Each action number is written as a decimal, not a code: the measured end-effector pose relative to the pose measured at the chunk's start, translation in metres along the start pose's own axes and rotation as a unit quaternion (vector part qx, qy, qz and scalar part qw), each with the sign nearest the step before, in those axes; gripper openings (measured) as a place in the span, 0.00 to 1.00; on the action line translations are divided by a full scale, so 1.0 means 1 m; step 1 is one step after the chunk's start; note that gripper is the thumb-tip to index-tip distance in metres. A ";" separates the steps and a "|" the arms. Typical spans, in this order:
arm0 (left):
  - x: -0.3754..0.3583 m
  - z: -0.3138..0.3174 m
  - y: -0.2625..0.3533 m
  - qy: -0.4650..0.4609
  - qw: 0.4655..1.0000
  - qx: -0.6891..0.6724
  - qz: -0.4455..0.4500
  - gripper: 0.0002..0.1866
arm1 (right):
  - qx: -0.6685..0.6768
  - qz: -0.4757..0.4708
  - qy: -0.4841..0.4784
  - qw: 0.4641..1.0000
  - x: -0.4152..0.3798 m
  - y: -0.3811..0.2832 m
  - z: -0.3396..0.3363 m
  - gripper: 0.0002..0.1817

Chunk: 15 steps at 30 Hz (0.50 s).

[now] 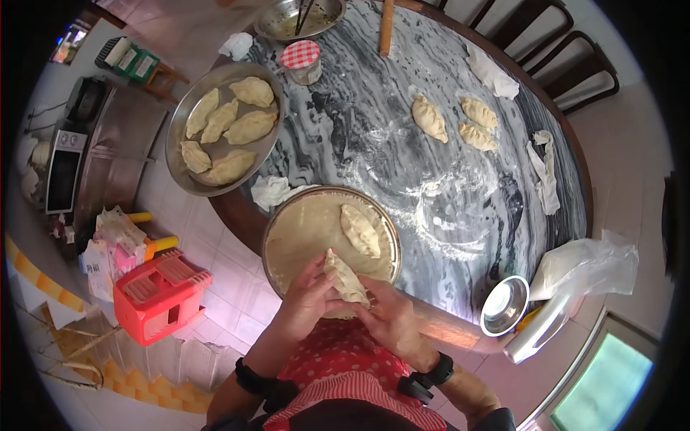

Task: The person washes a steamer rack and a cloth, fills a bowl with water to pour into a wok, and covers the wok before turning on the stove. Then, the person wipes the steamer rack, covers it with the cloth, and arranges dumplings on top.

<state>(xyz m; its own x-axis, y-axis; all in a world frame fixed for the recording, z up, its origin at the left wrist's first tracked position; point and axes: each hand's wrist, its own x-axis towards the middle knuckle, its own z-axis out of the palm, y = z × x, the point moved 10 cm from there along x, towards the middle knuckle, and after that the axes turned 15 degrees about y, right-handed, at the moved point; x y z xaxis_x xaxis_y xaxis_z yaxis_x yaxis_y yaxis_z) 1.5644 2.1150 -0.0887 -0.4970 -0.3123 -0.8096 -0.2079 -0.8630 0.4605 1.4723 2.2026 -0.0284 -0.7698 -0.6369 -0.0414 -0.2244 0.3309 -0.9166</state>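
A pleated dumpling (346,279) is held between my two hands, above the near part of a round tray (295,230). My left hand (310,291) has its fingers against the dumpling's left side. On its right side, my right hand (387,310) grips the lower end. Another dumpling (360,230) lies on the tray, just beyond the held one. A metal pan (172,144) at the upper left holds several larger dumplings (249,128). Three dumplings (430,118) rest directly on the marble table.
White flour marks the marble table (323,122). Around it are a jar with a checkered lid (302,61), a metal bowl with chopsticks (269,21), a wooden rolling pin (387,29), a small metal bowl (504,306) and plastic bags (593,266). A red stool (154,298) stands lower left.
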 end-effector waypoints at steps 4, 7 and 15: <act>0.008 -0.030 0.016 0.005 1.000 0.026 0.011 0.23 | -0.026 -0.018 0.031 0.999 -0.003 -0.001 0.033 0.23; 0.022 -0.038 0.037 0.009 0.996 0.082 0.040 0.22 | -0.053 -0.009 0.072 0.996 0.003 0.001 0.049 0.22; 0.058 -0.045 0.071 0.056 0.977 0.188 0.088 0.22 | -0.069 -0.004 0.170 0.983 0.019 0.005 0.065 0.21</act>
<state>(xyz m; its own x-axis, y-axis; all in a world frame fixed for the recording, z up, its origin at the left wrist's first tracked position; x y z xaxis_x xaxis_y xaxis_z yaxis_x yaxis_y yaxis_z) 1.5589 2.0183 -0.1193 -0.4618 -0.5021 -0.7312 -0.4324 -0.5923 0.6798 1.4951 2.1468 -0.0601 -0.9178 -0.3775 0.1228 -0.2920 0.4323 -0.8532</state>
